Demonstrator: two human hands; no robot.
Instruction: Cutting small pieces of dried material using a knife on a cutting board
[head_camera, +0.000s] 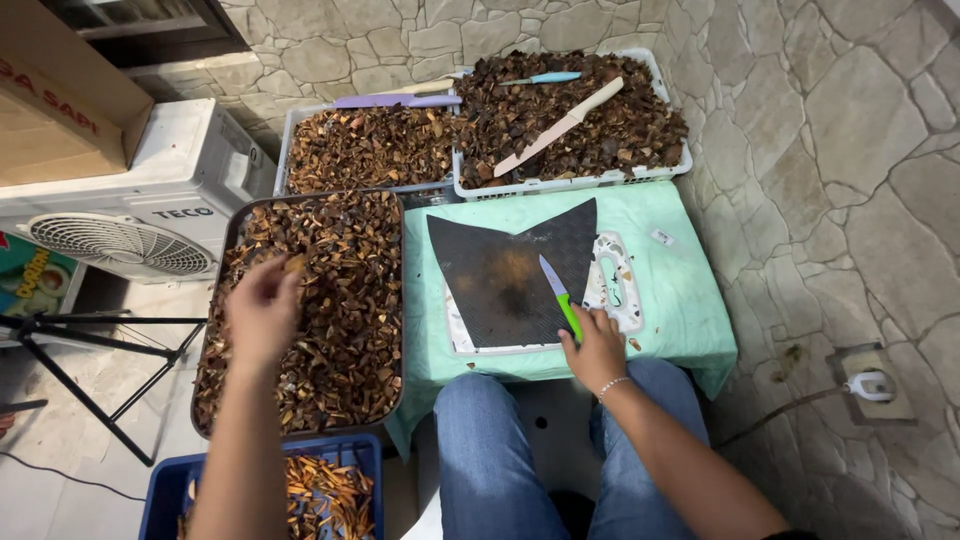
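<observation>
Left hand (262, 312) pinches a brown dried piece (294, 264) over the dark metal tray (228, 250), frame left; right hand (597, 345) grips the green-handled knife (560, 296) at the black cutting mat (515, 270), ready for cutting.

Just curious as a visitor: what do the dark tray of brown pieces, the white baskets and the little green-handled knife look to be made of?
The tray looks like dark metal: thin rolled rim, dull sheen. The white baskets seem moulded plastic, with slotted lattice walls. The knife under the right hand probably has a plastic handle, bright glossy green; its bluish blade looks coated, metal or ceramic I cannot tell.
</observation>
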